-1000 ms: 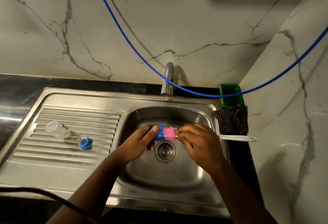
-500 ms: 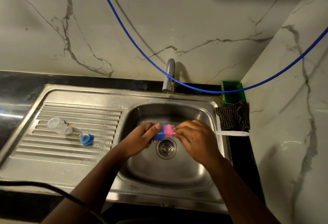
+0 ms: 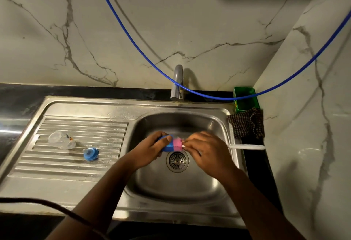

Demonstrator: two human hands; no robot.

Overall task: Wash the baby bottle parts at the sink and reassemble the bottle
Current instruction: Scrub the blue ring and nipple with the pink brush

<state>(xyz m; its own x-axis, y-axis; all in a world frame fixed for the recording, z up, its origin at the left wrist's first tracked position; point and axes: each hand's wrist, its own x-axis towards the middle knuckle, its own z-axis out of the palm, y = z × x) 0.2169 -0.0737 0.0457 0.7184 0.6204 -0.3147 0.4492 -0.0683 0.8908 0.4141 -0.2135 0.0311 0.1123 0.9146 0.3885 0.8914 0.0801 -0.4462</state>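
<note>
Gripping a blue bottle part [image 3: 167, 145], the left hand [image 3: 150, 149] curls its fingers and thumb round it above the sink basin [image 3: 178, 188], just over the drain [image 3: 177, 161]. Pressed against the part's open end is the pink head of a bottle brush [image 3: 178, 143], and the right hand [image 3: 209, 153] pinches the brush just behind that head; its white handle [image 3: 247, 146] sticks out past the right hand and over the basin's right rim. Both hands meet at the middle of the basin, with bare steel below them and toward the person.

Beyond the hands, the tap [image 3: 177, 82] stands at the back rim, and a blue hose [image 3: 209, 98] sags across the wall behind it. Left of the left hand, well apart from it, the ribbed drainboard [image 3: 76, 163] carries a blue ring cap [image 3: 90, 153] and, farther left, the clear bottle [image 3: 61, 140] lying on its side; the two are near but not touching. Right of the right hand, past the rim, a dark checked cloth [image 3: 247, 123] lies on the black counter [image 3: 254, 163], and behind it a green box [image 3: 245, 99] sits in the corner; what it holds I cannot tell. A dark cable [image 3: 38, 202] crosses the sink's near left edge.
</note>
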